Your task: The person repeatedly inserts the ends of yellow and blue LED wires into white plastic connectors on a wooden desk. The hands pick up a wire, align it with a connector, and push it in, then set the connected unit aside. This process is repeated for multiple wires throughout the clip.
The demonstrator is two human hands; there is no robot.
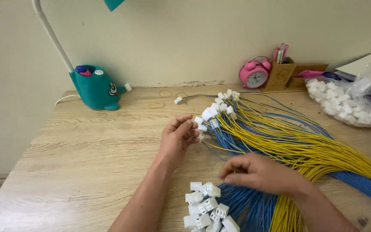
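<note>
Here the left hand pinches a boxy white plastic connector on thin wires.

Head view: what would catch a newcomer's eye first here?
The fan of yellow and blue wires with white connectors, spread across the wooden desk, right of centre. The left hand pinches one connector; the right hand rests on the wires. A pink alarm clock stands by the wall.

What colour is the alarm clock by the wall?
Pink, with a white face; the alarm clock shows in the head view.
</note>
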